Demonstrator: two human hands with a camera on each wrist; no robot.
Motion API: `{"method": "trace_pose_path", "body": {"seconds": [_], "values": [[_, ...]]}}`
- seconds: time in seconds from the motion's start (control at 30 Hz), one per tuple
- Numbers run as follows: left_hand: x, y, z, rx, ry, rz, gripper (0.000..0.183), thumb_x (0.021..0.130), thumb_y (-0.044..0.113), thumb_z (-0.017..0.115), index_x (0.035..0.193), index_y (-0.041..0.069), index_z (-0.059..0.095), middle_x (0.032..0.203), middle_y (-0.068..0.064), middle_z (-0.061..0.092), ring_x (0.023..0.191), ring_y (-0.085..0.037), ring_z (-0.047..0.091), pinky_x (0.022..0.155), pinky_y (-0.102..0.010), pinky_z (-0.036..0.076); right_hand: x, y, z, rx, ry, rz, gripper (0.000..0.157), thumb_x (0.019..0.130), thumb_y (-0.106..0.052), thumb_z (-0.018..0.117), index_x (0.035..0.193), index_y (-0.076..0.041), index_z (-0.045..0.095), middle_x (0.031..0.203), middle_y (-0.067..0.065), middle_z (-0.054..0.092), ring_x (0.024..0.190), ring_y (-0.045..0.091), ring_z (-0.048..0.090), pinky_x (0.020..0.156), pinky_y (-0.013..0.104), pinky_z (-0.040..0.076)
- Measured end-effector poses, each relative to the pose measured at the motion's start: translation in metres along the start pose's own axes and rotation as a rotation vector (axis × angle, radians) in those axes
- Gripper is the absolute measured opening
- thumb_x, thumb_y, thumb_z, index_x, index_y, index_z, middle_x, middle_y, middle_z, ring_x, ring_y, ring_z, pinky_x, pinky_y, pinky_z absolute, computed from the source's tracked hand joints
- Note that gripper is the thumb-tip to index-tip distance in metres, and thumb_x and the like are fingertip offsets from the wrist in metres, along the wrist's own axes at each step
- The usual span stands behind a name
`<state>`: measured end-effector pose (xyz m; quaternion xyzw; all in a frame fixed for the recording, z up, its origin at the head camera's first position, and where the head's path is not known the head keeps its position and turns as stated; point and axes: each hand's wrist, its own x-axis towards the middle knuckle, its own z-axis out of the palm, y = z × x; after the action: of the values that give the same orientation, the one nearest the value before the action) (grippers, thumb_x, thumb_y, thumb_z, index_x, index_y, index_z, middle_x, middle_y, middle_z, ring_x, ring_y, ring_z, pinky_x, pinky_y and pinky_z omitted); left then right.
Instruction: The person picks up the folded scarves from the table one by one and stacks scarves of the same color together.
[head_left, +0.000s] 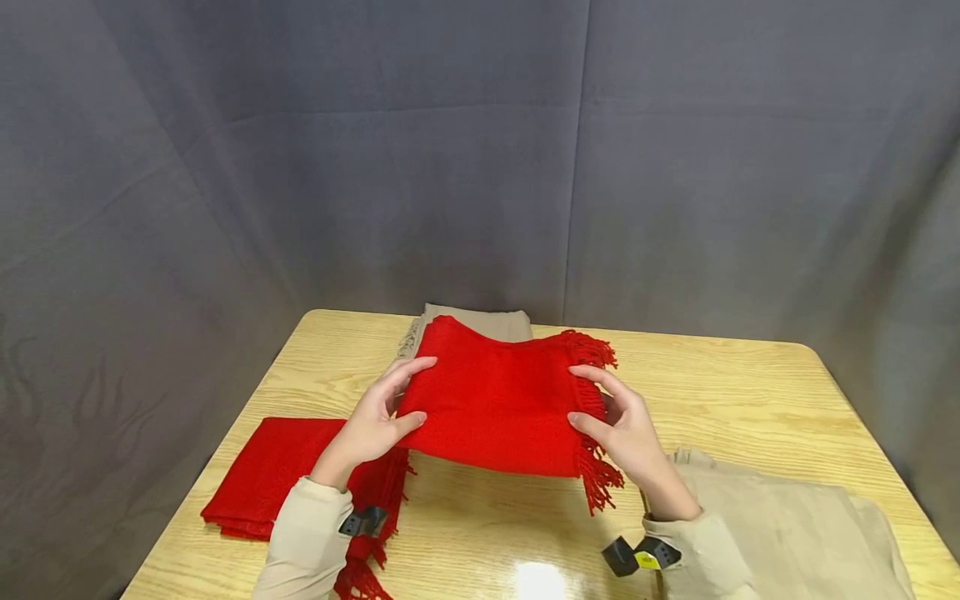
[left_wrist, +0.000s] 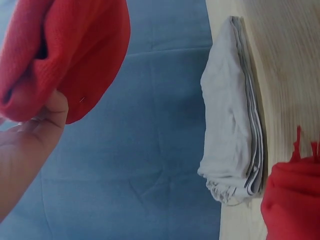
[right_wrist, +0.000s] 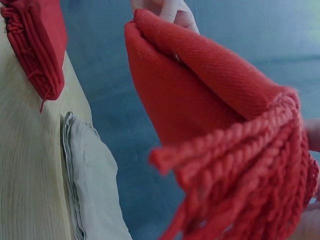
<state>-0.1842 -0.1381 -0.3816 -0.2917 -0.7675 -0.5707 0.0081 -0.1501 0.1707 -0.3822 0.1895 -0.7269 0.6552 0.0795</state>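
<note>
A folded red scarf with twisted fringe is held up above the table between both hands. My left hand grips its plain left end, thumb in front and fingers along the upper side. At the fringed right end, my right hand pinches the cloth between thumb and fingers. In the right wrist view the scarf's fringe hangs close to the camera, and its folded layers show. Under my left forearm lies a second folded red scarf, its fringe toward the near side.
A folded beige fringed cloth lies at the table's back edge, partly behind the raised scarf. Another beige cloth is at the front right, beside my right forearm. The wooden table stands against grey curtains.
</note>
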Motion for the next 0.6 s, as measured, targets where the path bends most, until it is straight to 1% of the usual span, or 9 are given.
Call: {"method": "trace_pose_path", "body": {"seconds": [0.13, 0.33, 0.47, 0.6], "values": [[-0.002, -0.002, -0.005, 0.010, 0.010, -0.024, 0.062, 0.076, -0.017, 0.056, 0.132, 0.005, 0.044, 0.130, -0.009, 0.041, 0.120, -0.023, 0.036, 0.098, -0.023, 0.033, 0.002, 0.001, 0.006, 0.018, -0.004, 0.000, 0.048, 0.077, 0.016, 0.056, 0.122, 0.004, 0.048, 0.097, 0.001, 0.058, 0.076, 0.012, 0.059, 0.063, 0.026, 0.051], [-0.005, -0.004, -0.014, 0.010, 0.006, -0.056, 0.063, 0.076, -0.018, 0.055, 0.133, 0.007, 0.043, 0.132, -0.008, 0.040, 0.120, -0.022, 0.036, 0.097, -0.023, 0.033, 0.004, 0.002, 0.015, 0.048, -0.011, -0.019, 0.048, 0.076, 0.017, 0.055, 0.122, 0.005, 0.048, 0.099, 0.002, 0.057, 0.075, 0.011, 0.059, 0.062, 0.025, 0.051], [-0.007, -0.004, -0.019, 0.017, 0.015, -0.071, 0.063, 0.076, -0.017, 0.055, 0.133, 0.008, 0.043, 0.132, -0.008, 0.040, 0.120, -0.023, 0.036, 0.096, -0.020, 0.033, 0.005, 0.002, 0.021, 0.038, -0.009, -0.022, 0.048, 0.076, 0.016, 0.055, 0.122, 0.004, 0.049, 0.102, 0.003, 0.054, 0.071, 0.011, 0.056, 0.059, 0.024, 0.049], [-0.008, -0.004, -0.023, 0.017, 0.032, -0.071, 0.063, 0.076, -0.018, 0.055, 0.133, 0.007, 0.043, 0.132, -0.009, 0.040, 0.118, -0.023, 0.038, 0.096, -0.019, 0.032, 0.006, 0.004, 0.027, 0.023, 0.005, -0.038, 0.048, 0.074, 0.017, 0.056, 0.120, 0.004, 0.050, 0.099, 0.004, 0.054, 0.065, 0.010, 0.053, 0.054, 0.022, 0.045]]}}
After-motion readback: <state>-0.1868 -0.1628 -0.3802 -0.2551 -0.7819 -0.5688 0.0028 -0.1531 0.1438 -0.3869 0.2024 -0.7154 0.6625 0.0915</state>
